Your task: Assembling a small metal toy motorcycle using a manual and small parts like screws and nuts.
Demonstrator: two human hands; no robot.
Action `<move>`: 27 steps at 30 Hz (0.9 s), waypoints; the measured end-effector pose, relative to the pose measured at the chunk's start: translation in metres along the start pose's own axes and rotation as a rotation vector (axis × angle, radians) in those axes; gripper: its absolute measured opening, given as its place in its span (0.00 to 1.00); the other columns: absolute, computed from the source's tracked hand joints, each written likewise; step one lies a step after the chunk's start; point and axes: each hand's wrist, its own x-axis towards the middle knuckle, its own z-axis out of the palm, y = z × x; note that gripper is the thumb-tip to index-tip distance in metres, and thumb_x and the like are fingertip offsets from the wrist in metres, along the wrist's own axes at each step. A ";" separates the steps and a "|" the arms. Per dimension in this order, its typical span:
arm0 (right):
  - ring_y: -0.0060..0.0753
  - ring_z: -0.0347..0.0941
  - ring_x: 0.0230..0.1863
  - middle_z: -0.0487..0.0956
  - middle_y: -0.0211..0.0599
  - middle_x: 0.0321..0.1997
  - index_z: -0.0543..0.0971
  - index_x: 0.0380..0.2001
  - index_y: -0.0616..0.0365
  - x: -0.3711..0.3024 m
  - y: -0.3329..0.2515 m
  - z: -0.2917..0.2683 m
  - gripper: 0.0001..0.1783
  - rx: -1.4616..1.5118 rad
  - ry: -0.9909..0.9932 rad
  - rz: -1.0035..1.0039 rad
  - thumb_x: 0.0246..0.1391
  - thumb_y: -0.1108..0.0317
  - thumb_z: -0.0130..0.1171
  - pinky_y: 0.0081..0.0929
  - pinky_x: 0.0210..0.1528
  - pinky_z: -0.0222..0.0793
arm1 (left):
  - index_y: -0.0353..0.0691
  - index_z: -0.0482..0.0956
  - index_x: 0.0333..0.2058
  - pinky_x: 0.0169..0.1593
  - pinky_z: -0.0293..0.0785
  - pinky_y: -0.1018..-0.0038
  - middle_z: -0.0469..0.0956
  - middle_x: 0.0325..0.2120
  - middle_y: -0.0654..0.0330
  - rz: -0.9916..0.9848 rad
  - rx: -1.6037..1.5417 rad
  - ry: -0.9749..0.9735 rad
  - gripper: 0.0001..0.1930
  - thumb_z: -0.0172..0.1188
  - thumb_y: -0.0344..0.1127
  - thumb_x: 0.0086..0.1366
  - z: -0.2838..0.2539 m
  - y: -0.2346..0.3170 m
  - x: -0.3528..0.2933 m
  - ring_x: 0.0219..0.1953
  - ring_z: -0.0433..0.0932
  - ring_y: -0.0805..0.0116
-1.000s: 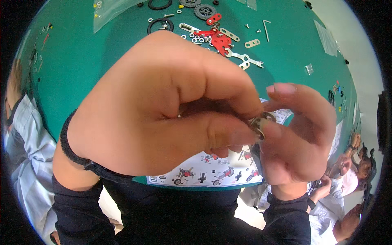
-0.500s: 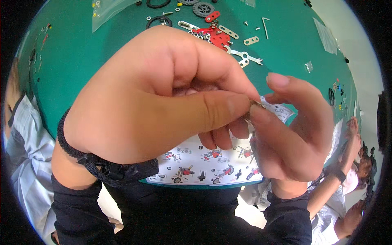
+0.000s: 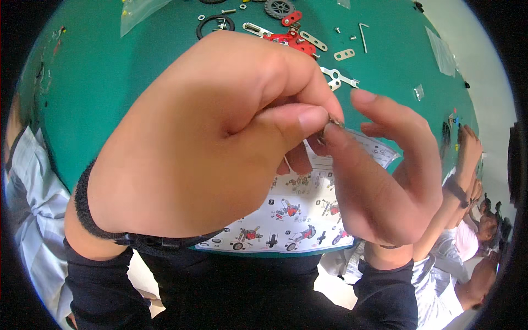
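My left hand is closed, its thumb and forefinger pinching a small brownish metal part. The part is mostly covered by fingertips, so its exact kind does not show. From the other side, my right hand presses its thumb against the same part, while its forefinger is raised and bent away. Both hands hover over a printed sheet of picture instructions on the green table. Beyond my left knuckles lies a red metal assembly, and a flat silver wrench is close to it.
Farther off are a black tyre, a grey spoked wheel, a perforated metal strip and an L-shaped hex key. Loose screws and clear plastic bags lie around. Another person's arm is at the right edge.
Both hands have shifted slightly up and left with the small part between them. My left thumb is bent more, and its wrist has turned. A person's arm at the right has moved farther over the table.
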 end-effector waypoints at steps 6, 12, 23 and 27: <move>0.45 0.80 0.41 0.81 0.53 0.46 0.87 0.32 0.57 0.002 -0.002 0.001 0.11 -0.051 0.023 0.005 0.41 0.78 0.66 0.30 0.38 0.80 | 0.28 0.78 0.39 0.35 0.79 0.78 0.83 0.30 0.55 -0.176 -0.075 0.003 0.09 0.54 0.30 0.71 -0.004 0.010 0.000 0.28 0.82 0.72; 0.40 0.78 0.35 0.82 0.53 0.44 0.85 0.27 0.54 -0.001 0.005 0.002 0.03 -0.032 0.067 -0.131 0.48 0.69 0.67 0.27 0.33 0.80 | 0.26 0.78 0.40 0.35 0.83 0.75 0.83 0.29 0.53 -0.335 -0.098 -0.108 0.10 0.55 0.30 0.71 -0.002 0.016 0.000 0.28 0.83 0.69; 0.39 0.77 0.32 0.81 0.53 0.42 0.78 0.37 0.52 -0.002 0.005 -0.001 0.04 -0.017 0.024 -0.107 0.62 0.65 0.58 0.27 0.32 0.77 | 0.26 0.78 0.40 0.34 0.84 0.75 0.82 0.28 0.52 -0.436 -0.202 -0.143 0.11 0.56 0.31 0.71 -0.006 0.019 0.007 0.28 0.84 0.68; 0.39 0.78 0.33 0.82 0.52 0.41 0.78 0.38 0.56 0.000 0.004 -0.002 0.11 0.035 0.061 -0.083 0.64 0.60 0.55 0.32 0.39 0.75 | 0.25 0.78 0.39 0.34 0.84 0.75 0.82 0.28 0.52 -0.378 -0.114 -0.154 0.11 0.55 0.31 0.71 -0.005 0.019 0.005 0.28 0.84 0.67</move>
